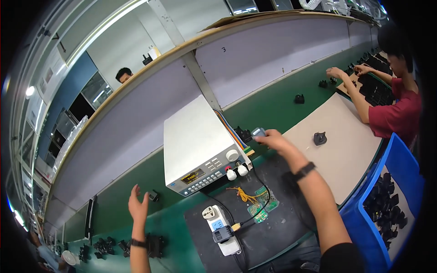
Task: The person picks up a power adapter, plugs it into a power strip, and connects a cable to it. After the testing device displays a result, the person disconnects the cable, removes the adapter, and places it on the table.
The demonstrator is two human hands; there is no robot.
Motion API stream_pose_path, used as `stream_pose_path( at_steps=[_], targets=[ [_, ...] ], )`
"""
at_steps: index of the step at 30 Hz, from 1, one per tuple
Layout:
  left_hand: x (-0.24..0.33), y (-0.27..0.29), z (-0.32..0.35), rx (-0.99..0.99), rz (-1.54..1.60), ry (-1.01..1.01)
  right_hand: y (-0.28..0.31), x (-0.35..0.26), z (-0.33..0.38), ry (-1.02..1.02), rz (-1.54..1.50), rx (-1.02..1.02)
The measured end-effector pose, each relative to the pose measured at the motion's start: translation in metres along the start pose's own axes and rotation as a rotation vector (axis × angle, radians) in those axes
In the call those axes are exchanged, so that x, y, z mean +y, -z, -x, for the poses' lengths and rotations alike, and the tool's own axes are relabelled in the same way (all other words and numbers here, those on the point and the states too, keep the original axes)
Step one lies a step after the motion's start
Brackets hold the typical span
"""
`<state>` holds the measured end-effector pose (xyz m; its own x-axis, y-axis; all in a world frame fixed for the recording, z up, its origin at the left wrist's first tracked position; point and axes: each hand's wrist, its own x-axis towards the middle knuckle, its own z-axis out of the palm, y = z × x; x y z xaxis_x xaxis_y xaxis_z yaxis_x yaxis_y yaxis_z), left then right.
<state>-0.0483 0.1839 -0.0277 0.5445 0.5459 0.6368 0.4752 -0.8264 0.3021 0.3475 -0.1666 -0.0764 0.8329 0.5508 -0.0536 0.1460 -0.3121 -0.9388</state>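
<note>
My right hand (276,140) pinches a small plug-in power adapter (258,132) with a pale grey face, beside the back right corner of a white bench test instrument (200,141). Just behind that adapter lie several black adapters (243,133). My left hand (137,204) is over the green bench to the left of the instrument, fingers apart and holding nothing. Close to its thumb sits another dark adapter (153,195). Between my arms, a dark adapter (223,234) is plugged into a white power strip (230,246), with a cable's yellowish connector (236,226) at its side.
Green circuit boards (259,211) with yellow wires lie on a black mat (291,223). A blue bin (364,218) of black adapters stands at the right. One adapter (320,138) rests on tan board (339,159). A co-worker in red (395,113) handles parts farther right.
</note>
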Motion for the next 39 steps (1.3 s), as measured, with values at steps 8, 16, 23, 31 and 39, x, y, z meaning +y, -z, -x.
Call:
stream_pose_path(
  at_steps=[8, 16, 23, 31, 39],
  targets=[
    [0.197, 0.071, 0.059, -0.259, 0.175, -0.818, 0.006, -0.058, 0.133, 0.02, -0.712, -0.991],
    [0.23, 0.053, 0.051, -0.674, 0.484, -0.471, -0.057, -0.091, 0.158, 0.051, -0.288, -0.996],
    [0.176, 0.026, 0.052, -0.665, 0.493, -0.185, -0.077, -0.075, 0.195, 0.584, 0.106, -0.384],
    [0.159, 0.006, 0.07, -0.557, 0.497, -0.197, -0.09, -0.031, 0.163, 0.508, 0.186, -0.383],
    [0.16, 0.038, 0.082, -0.43, 0.478, -0.157, -0.073, -0.037, 0.159, 0.494, 0.509, -0.135]
  ],
)
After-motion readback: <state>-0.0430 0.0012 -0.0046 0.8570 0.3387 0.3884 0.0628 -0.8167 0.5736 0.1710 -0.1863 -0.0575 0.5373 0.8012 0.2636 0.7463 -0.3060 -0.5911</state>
